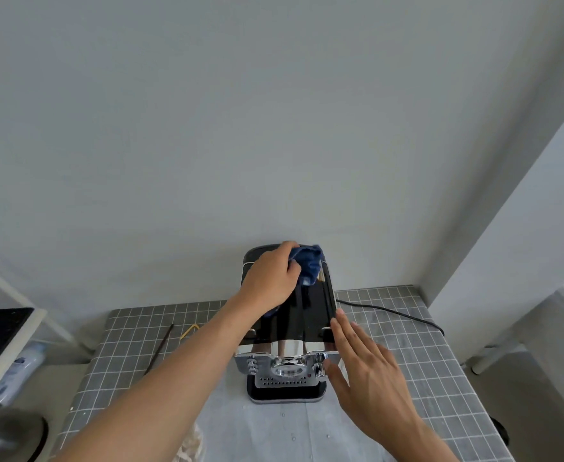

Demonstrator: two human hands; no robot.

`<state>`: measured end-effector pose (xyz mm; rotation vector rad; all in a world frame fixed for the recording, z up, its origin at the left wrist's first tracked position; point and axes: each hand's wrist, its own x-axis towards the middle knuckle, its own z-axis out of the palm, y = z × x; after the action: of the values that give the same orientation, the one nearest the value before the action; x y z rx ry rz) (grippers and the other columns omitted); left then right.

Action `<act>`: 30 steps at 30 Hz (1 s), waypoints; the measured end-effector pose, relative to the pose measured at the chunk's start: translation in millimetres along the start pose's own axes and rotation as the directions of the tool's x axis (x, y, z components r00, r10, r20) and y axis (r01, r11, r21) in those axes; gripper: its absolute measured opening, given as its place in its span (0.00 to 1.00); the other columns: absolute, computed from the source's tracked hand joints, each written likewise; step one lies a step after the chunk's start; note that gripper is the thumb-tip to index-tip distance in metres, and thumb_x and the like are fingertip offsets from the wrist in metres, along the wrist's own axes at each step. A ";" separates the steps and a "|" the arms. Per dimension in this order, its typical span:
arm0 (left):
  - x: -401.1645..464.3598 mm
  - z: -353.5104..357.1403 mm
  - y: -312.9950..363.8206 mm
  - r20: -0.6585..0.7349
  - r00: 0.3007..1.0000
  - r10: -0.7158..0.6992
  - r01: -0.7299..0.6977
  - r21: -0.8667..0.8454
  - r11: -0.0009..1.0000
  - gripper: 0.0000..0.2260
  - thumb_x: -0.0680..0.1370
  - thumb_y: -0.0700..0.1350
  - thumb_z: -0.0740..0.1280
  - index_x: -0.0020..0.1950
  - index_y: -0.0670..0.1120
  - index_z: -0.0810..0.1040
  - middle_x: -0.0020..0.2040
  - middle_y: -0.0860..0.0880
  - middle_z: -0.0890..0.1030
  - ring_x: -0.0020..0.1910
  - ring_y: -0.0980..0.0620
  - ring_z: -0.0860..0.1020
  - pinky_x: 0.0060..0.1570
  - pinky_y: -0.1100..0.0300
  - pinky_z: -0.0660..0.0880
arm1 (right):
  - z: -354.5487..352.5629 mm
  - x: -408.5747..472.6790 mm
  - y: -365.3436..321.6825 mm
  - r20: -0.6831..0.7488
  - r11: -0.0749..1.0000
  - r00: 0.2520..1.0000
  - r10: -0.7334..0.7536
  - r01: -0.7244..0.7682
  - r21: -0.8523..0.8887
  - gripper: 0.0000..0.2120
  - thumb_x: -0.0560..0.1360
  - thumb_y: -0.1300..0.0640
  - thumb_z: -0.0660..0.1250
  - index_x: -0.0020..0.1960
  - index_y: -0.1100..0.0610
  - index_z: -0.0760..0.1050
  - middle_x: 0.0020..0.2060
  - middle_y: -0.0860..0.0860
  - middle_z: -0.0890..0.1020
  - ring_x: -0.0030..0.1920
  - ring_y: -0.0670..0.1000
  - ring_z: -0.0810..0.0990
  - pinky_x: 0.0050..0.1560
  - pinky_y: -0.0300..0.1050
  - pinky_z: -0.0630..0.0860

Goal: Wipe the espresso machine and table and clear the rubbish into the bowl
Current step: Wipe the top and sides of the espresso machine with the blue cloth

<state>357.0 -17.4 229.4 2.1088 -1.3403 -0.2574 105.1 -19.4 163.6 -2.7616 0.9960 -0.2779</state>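
Observation:
A black and chrome espresso machine (310, 315) stands against the wall at the back middle of the table (407, 345). My left hand (268, 278) is shut on a crumpled blue cloth (309, 263) and presses it on the rear of the machine's glossy top. Flat and open, my right hand (369, 365) rests with its fingers against the machine's right side near the front. The metal bowl (5, 435) sits low at the far left, off the table, only partly in view.
A dark thin stick (160, 348) and a yellow strip (189, 329) lie on the table left of the machine. The black power cable (397, 311) runs right from the machine. A crumpled pale wrapper (190, 445) lies at the near edge. A white shelf (3, 328) stands left.

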 end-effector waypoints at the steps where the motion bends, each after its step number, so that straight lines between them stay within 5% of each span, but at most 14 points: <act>1: -0.5 -4.4 2.0 -0.015 0.999 -0.052 0.049 -0.141 0.989 0.15 0.83 0.44 0.59 0.69 0.50 0.73 0.54 0.48 0.83 0.48 0.49 0.82 0.49 0.48 0.80 | 0.2 -0.3 -0.1 -0.001 1.000 1.000 0.001 -0.001 0.003 0.31 0.83 0.38 0.50 0.82 0.49 0.51 0.82 0.44 0.49 0.80 0.48 0.56 0.74 0.54 0.64; 3: 2.4 -8.9 1.6 -0.031 0.988 -0.152 0.132 -0.349 0.928 0.12 0.82 0.43 0.60 0.65 0.49 0.75 0.50 0.50 0.83 0.46 0.52 0.82 0.44 0.52 0.78 | -0.5 -0.3 -0.6 0.010 1.000 1.000 0.000 0.000 0.006 0.32 0.83 0.38 0.49 0.82 0.49 0.49 0.81 0.43 0.46 0.80 0.47 0.53 0.75 0.53 0.62; 6: 4.7 -9.0 -10.2 -0.078 0.972 -0.221 0.173 -0.395 0.902 0.14 0.82 0.42 0.61 0.67 0.48 0.74 0.55 0.49 0.82 0.52 0.50 0.81 0.45 0.58 0.76 | -1.0 0.0 -1.1 0.015 1.000 1.000 -0.002 0.001 0.011 0.32 0.83 0.37 0.48 0.82 0.48 0.45 0.81 0.42 0.43 0.80 0.46 0.50 0.76 0.51 0.59; 10: -4.7 -6.9 -34.6 -0.143 0.987 -0.069 0.077 0.054 0.996 0.30 0.80 0.38 0.65 0.79 0.51 0.62 0.75 0.45 0.69 0.70 0.44 0.70 0.65 0.46 0.74 | -1.9 0.2 -2.3 0.009 1.000 1.000 -0.005 0.005 0.017 0.32 0.83 0.38 0.49 0.82 0.48 0.45 0.81 0.41 0.42 0.80 0.45 0.50 0.75 0.48 0.58; 12: -8.8 -9.5 -37.2 -0.091 0.993 0.071 -0.049 0.217 0.975 0.29 0.79 0.35 0.64 0.79 0.52 0.65 0.80 0.47 0.62 0.76 0.44 0.63 0.71 0.44 0.68 | -1.3 -0.2 -2.0 0.003 1.000 1.000 -0.009 0.009 0.024 0.32 0.83 0.38 0.49 0.82 0.48 0.44 0.81 0.41 0.41 0.80 0.45 0.49 0.76 0.49 0.58; 17: -13.2 -5.6 -35.0 0.194 0.981 0.022 -0.077 0.282 0.956 0.23 0.85 0.48 0.56 0.81 0.49 0.62 0.84 0.47 0.51 0.82 0.46 0.48 0.79 0.46 0.56 | 0.7 -0.6 -1.7 0.002 1.000 1.000 -0.014 0.014 0.019 0.32 0.83 0.38 0.48 0.82 0.47 0.41 0.81 0.40 0.39 0.80 0.44 0.48 0.76 0.47 0.57; 22: -10.5 -6.6 -22.1 0.104 0.993 0.060 -0.080 0.200 0.977 0.23 0.79 0.37 0.64 0.76 0.43 0.70 0.78 0.45 0.66 0.77 0.46 0.63 0.72 0.59 0.58 | 3.5 -0.4 -1.8 0.001 1.000 1.000 -0.008 0.008 0.019 0.32 0.83 0.37 0.47 0.82 0.47 0.40 0.80 0.40 0.37 0.80 0.43 0.46 0.76 0.45 0.53; 27: -34.9 -21.8 -26.4 0.162 0.973 0.165 -0.160 -0.044 0.986 0.31 0.76 0.30 0.63 0.78 0.50 0.70 0.78 0.54 0.68 0.73 0.54 0.70 0.62 0.73 0.66 | 5.1 0.5 -2.8 -0.017 0.998 1.000 0.003 -0.002 0.061 0.32 0.83 0.37 0.48 0.82 0.47 0.47 0.81 0.41 0.44 0.80 0.44 0.52 0.74 0.49 0.65; 30: -47.0 -21.6 -23.0 0.202 0.940 0.277 -0.288 0.030 0.957 0.32 0.76 0.33 0.62 0.78 0.55 0.68 0.81 0.58 0.63 0.77 0.56 0.64 0.69 0.62 0.67 | 6.3 -0.2 -3.1 -0.026 0.998 1.000 -0.001 0.003 0.061 0.32 0.83 0.37 0.47 0.82 0.47 0.45 0.81 0.41 0.43 0.79 0.43 0.51 0.74 0.47 0.62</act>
<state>362.4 38.8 225.3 1.9445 -1.7662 -0.3135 108.4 -16.3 158.2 -2.7108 0.9743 -0.3389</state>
